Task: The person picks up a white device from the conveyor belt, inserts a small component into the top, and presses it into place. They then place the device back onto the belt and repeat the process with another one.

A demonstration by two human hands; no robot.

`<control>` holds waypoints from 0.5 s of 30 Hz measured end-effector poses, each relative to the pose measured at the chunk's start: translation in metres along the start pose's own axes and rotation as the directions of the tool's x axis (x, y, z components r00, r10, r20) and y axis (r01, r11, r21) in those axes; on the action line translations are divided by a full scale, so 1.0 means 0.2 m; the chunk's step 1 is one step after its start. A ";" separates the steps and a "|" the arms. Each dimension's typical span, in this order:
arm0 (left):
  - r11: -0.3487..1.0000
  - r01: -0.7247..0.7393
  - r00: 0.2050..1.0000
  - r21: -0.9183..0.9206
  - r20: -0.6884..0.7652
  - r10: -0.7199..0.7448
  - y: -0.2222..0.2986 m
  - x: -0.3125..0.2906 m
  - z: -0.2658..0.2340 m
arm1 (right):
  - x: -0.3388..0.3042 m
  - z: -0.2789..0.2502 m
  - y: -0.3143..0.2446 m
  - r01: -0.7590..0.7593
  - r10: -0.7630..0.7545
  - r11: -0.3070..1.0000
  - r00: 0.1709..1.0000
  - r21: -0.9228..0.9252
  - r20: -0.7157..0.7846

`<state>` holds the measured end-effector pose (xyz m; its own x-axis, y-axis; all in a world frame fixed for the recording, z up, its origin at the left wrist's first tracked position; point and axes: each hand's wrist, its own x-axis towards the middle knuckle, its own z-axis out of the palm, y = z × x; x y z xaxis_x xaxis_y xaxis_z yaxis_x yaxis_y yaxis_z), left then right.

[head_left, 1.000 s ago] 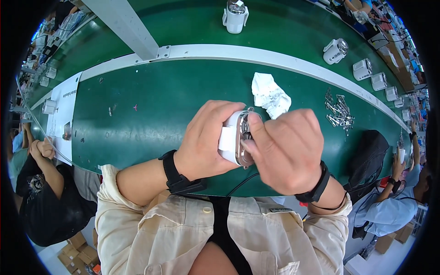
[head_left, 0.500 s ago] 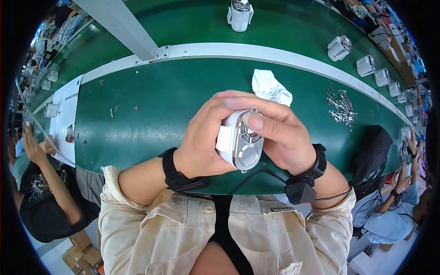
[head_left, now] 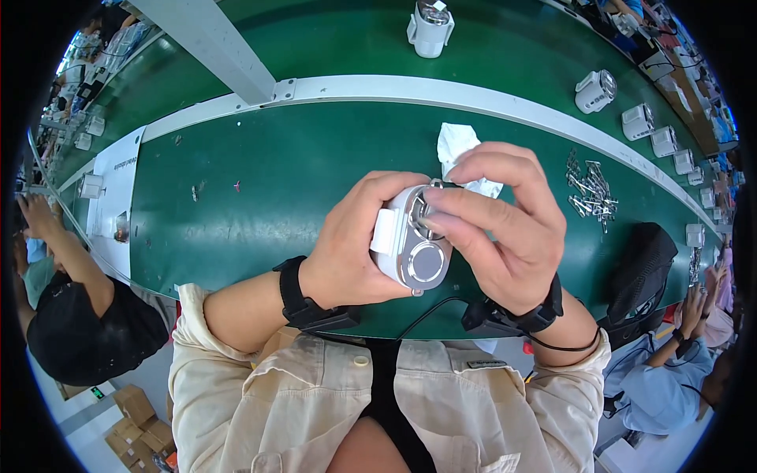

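Note:
My left hand [head_left: 347,236] wraps round a white device [head_left: 388,236] with a silver face, holding it tilted over the table. That face carries a round ringed disc at the near end and a second round part at the far end. A small metal loop stands at its far edge. Over the far round part, the thumb and fingertips of my right hand [head_left: 505,229] are bent close together. Whatever they pinch is too small or hidden to name. A crumpled white cloth [head_left: 457,146] lies just beyond my right hand.
A pile of small metal clips [head_left: 593,193] lies on the green table [head_left: 260,197] at right, near a black bag [head_left: 643,264]. Beyond the white rail [head_left: 410,87] stand similar white devices [head_left: 430,31]. A white sheet [head_left: 118,201] is at left. Co-workers sit at both sides.
My right hand has lifted off the device's far side, and its fingers have come round to the far end of the silver face. My left hand keeps its hold.

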<state>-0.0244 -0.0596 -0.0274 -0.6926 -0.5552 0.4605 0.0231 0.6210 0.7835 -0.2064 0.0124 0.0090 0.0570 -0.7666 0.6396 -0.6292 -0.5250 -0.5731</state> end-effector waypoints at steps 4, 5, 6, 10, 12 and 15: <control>0.999 0.013 1.000 -0.033 -0.007 -0.013 -0.01 0.00 0.00 | 0.04 -0.03 -0.03 0.047 -0.043 0.993 0.998 -0.112 0.037; 0.999 0.014 1.000 -0.034 -0.008 -0.014 -0.01 0.00 0.00 | 0.05 -0.04 -0.04 0.057 -0.050 0.989 0.997 -0.139 0.053; 1.000 -0.002 1.000 -0.024 -0.015 0.001 -0.01 0.00 0.00 | 0.06 -0.06 -0.04 0.067 -0.057 0.984 0.996 -0.166 0.069; 1.000 -0.028 0.999 0.007 -0.028 0.028 -0.01 0.01 0.01 | 0.07 -0.09 -0.05 0.128 -0.101 0.963 0.988 -0.239 0.121; 0.999 -0.022 0.999 0.029 -0.029 0.023 -0.01 0.01 0.02 | 0.08 -0.09 -0.05 0.151 -0.118 0.954 0.983 -0.258 0.138; 0.999 -0.025 0.999 0.031 -0.037 0.026 -0.01 0.03 0.02 | 0.09 -0.10 -0.05 0.222 -0.178 0.932 0.969 -0.285 0.170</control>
<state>-0.0305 -0.0618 -0.0275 -0.6642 -0.5590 0.4964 0.0183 0.6516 0.7583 -0.2151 0.0109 0.0361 0.2992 -0.7123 0.6349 -0.7953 -0.5538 -0.2465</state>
